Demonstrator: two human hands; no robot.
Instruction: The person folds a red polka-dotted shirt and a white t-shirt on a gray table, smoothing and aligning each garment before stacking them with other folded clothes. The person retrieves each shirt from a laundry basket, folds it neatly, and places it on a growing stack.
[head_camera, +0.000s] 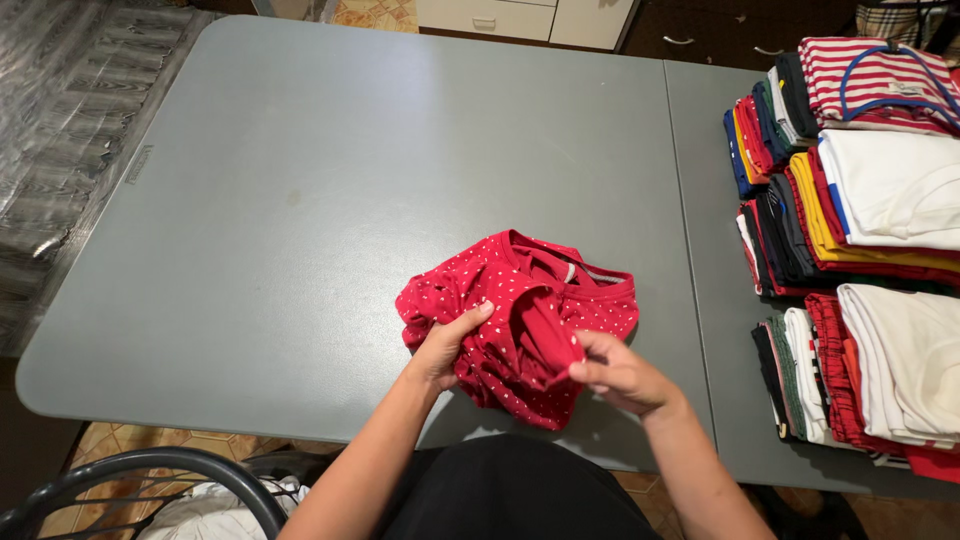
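Left hand (445, 345): fingers curled, thumb on top, gripping a bunched fold at the left edge of the red white-dotted garment (520, 320). Right hand (620, 375): fingertips pinched shut on a plain red strip of the same garment, near its lower right side. The garment lies crumpled on the grey surface (300, 200), near the front edge, directly before the person. Neckline faces away, upward in view. Folded clothes stacks (860, 250) sit well apart at the right, in rows. A dark chair rim (150, 475) shows lower left.
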